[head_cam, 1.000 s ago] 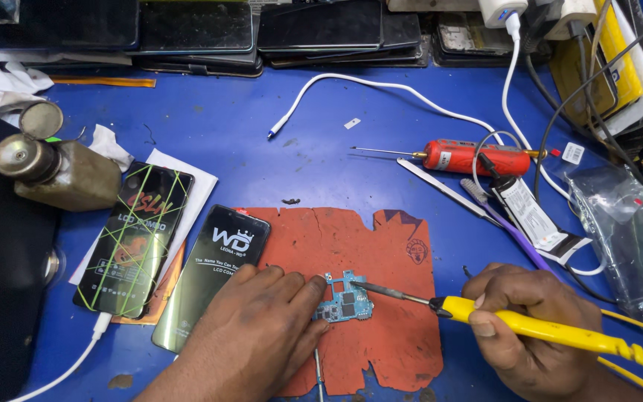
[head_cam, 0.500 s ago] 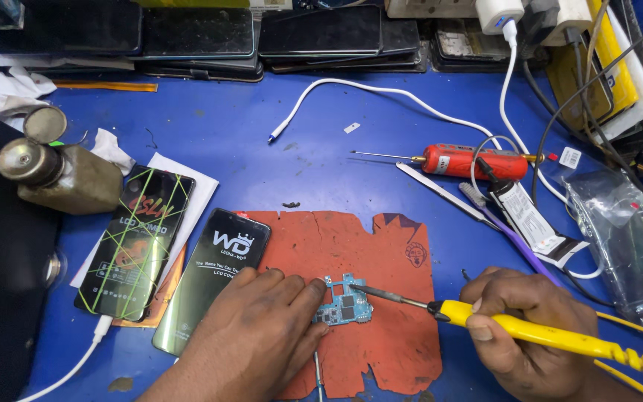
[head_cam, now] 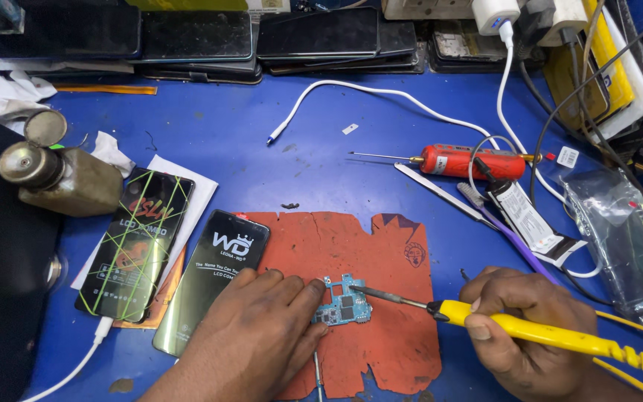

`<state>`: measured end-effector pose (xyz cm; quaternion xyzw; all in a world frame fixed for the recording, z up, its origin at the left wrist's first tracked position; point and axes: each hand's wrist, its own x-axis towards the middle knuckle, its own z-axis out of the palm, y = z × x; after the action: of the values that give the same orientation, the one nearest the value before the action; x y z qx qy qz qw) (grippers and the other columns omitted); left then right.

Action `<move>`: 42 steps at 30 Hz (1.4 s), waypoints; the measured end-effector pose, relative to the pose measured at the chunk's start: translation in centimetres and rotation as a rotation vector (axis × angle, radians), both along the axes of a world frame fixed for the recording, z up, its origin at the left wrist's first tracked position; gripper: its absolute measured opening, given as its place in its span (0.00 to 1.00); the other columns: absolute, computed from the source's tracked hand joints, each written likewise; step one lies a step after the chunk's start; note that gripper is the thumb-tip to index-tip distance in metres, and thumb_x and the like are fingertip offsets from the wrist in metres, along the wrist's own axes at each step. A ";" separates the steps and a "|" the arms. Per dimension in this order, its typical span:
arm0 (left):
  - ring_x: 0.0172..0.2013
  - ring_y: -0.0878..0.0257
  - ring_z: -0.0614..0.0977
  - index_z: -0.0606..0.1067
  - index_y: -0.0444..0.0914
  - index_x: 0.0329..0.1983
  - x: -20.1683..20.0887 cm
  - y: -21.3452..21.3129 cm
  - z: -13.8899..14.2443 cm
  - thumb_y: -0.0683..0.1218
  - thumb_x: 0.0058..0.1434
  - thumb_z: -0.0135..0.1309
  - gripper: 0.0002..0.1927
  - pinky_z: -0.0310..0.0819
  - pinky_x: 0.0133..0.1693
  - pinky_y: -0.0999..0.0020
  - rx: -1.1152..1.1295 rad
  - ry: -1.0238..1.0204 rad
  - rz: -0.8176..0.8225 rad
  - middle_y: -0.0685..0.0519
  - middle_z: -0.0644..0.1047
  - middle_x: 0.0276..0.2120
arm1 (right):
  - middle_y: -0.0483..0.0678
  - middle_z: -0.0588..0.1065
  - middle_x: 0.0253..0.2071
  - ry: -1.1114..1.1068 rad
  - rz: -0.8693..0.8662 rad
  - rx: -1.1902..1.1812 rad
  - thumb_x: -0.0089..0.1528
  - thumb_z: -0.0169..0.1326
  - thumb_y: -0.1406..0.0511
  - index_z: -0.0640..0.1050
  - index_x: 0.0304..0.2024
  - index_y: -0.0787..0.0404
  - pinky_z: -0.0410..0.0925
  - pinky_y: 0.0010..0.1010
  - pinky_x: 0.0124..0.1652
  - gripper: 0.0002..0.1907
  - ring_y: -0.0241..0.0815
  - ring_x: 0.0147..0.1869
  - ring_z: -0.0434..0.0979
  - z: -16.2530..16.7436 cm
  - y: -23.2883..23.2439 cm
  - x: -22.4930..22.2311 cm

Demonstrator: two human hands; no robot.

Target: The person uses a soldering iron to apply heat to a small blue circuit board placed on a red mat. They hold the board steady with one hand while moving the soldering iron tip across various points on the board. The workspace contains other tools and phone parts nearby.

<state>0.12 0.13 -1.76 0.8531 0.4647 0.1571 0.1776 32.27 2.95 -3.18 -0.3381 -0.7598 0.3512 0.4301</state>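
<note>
The left hand [head_cam: 251,335] is lying palm down on the red mat [head_cam: 381,246], its fingers stretched flat and its fingertips pressing against the left edge of a small blue circuit board [head_cam: 344,307], pinning it in place rather than closing around it. The right hand [head_cam: 526,335] is curling tightly around the yellow soldering iron [head_cam: 530,331], thumb on top of the handle, and the iron's metal tip is reaching leftward so that it is touching the upper part of the board. The board is sitting on the mat directly between the two hands.

Just to the left of the left hand, a dark phone screen [head_cam: 213,279] is lying tilted, partly on the mat's edge, and a second screen crossed with green bands [head_cam: 137,242] is resting beyond it on white paper. Further left, a brass-coloured bottle [head_cam: 65,179] is standing with its cap open.

Above the right hand, a white glue tube [head_cam: 526,219] and flat metal tweezers [head_cam: 440,192] are lying beside each other, with a red-handled screwdriver [head_cam: 470,160] just behind them. A white cable [head_cam: 381,93] is curving across the blue table [head_cam: 225,126] towards a charger plug [head_cam: 496,15] at the far edge. A row of dark phones [head_cam: 262,37] is lining the back, well apart from both hands.
</note>
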 end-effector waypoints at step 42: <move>0.39 0.54 0.79 0.76 0.35 0.48 0.0 0.1 -0.1 0.52 0.59 0.60 0.20 0.67 0.40 0.56 -0.028 0.008 0.000 0.50 0.78 0.34 | 0.46 0.74 0.27 0.070 0.034 0.019 0.64 0.55 0.70 0.71 0.42 0.64 0.70 0.26 0.31 0.06 0.31 0.28 0.73 -0.3 0.1 -0.2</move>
<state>0.15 0.26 -1.85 0.8512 0.4675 0.1475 0.1875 32.10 3.04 -3.51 -0.3085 -0.7532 0.3631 0.4534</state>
